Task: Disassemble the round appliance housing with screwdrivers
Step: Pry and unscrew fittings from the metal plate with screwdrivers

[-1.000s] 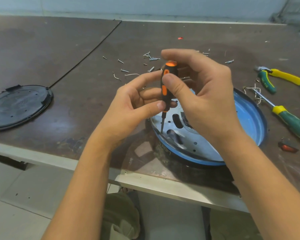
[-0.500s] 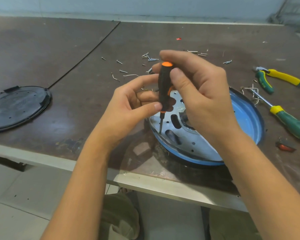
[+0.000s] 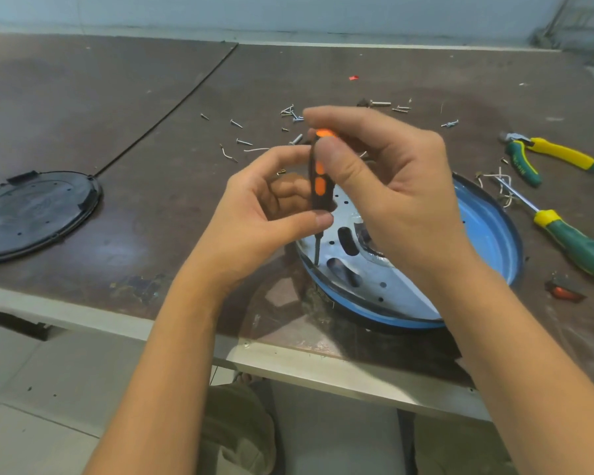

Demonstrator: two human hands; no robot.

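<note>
Both sets of fingers (image 3: 278,159) meet on the small black-and-orange screwdriver (image 3: 319,180). It stands upright with its tip on the metal plate (image 3: 367,279) near the left rim of the round blue housing (image 3: 487,234), which lies on the surface (image 3: 151,97) just below them. Beyond lie loose screws (image 3: 244,142). Yellow-handled pliers (image 3: 549,154), a green-and-yellow screwdriver (image 3: 573,241) and a red switch (image 3: 564,291) lie to the right, and a black round lid (image 3: 35,210) far left. My right hand (image 3: 391,186) hides the plate's middle and pinches the handle's top; my left hand (image 3: 254,214) pinches its lower end between thumb and forefinger.
</note>
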